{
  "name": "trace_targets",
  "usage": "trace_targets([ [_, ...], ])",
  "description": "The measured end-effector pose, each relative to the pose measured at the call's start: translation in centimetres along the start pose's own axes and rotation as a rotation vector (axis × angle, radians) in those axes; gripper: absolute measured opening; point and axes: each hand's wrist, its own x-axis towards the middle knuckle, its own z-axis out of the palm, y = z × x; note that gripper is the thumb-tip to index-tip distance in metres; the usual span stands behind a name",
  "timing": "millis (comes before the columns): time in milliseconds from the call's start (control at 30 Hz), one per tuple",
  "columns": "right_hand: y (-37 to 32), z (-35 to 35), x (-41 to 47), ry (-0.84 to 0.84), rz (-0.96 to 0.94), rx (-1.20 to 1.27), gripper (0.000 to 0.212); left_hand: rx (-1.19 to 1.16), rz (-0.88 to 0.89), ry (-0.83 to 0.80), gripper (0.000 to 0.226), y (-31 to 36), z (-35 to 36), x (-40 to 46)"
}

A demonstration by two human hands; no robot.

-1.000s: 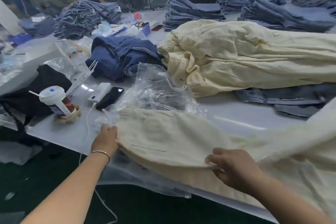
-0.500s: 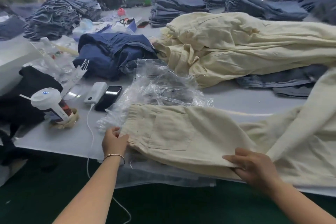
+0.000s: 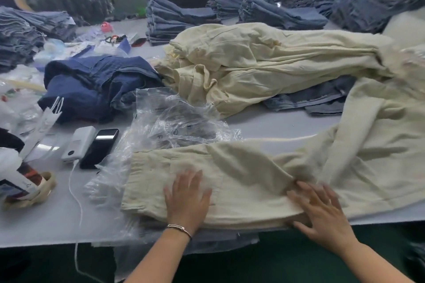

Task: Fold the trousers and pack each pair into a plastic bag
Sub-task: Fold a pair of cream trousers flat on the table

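We see the left hand (image 3: 187, 197) and the blurred right hand (image 3: 322, 211), fingers straight and spread, pressing the cream cotton trousers (image 3: 241, 181) at the near table edge; crumpled clear plastic bags (image 3: 174, 122) lie partly hidden beneath.

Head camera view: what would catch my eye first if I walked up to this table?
First, the cream trousers spread along the near edge, with the left hand and right hand pressed flat on them, fingers straight. Next, the crinkled clear plastic bags just behind, and a heap of more cream trousers beyond. Stacks of folded blue jeans line the far side.
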Motion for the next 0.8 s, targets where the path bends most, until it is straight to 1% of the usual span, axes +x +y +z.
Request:
trace_targets([
  [33, 0.6, 0.0, -0.1, -0.03, 0.022, -0.011, 0.067, 0.045, -0.046, -0.096, 0.055, 0.5, 1.1, 0.5],
  [67, 1.0, 0.2, 0.0, -0.058, 0.028, -0.024, 0.069, 0.079, -0.077, -0.154, 0.057, 0.7, 2.0, 1.1],
  [100, 1.3, 0.3, 0.2, -0.083, 0.028, -0.033, 0.071, 0.105, -0.098, -0.175, 0.058, 0.7, 2.5, 1.6],
  [167, 1.7, 0.3, 1.3, -0.136, 0.031, -0.037, 0.073, 0.139, -0.115, -0.174, 0.058, 0.6, 2.9, 2.4],
  [400, 2.9, -0.2, 6.3, -0.227, -0.027, -0.028, 0.071, 0.144, -0.155, -0.118, 0.06, 0.6, 3.0, 4.7],
  [500, 3.6, -0.6, 8.6, -0.203, -0.078, -0.005, 0.072, 0.162, -0.186, -0.111, 0.06, 0.4, 3.1, 5.5],
  [533, 4.0, -0.2, 9.4, -0.155, -0.109, 0.012, 0.075, 0.164, -0.198, -0.115, 0.06, 0.3, 2.9, 5.8],
  [633, 4.8, 1.4, 11.3, -0.169, -0.162, 0.027, 0.079, 0.153, -0.237, -0.12, 0.059, 0.6, 2.6, 6.2],
  [667, 4.9, 1.7, 11.7, -0.16, -0.176, 0.039, 0.08, 0.145, -0.243, -0.098, 0.058, 0.9, 2.4, 6.0],
  [733, 5.4, 2.1, 12.0, -0.161, -0.207, 0.062, 0.077, 0.103, -0.231, 0.015, 0.059, 2.2, 2.2, 5.2],
  [767, 5.7, 2.0, 11.9, -0.161, -0.226, 0.083, 0.072, 0.06, -0.186, 0.096, 0.063, 3.2, 2.0, 4.6],
  [800, 6.1, 1.8, 11.8, -0.149, -0.243, 0.113, 0.065, 0.013, -0.096, 0.164, 0.068, 4.3, 1.9, 4.0],
])
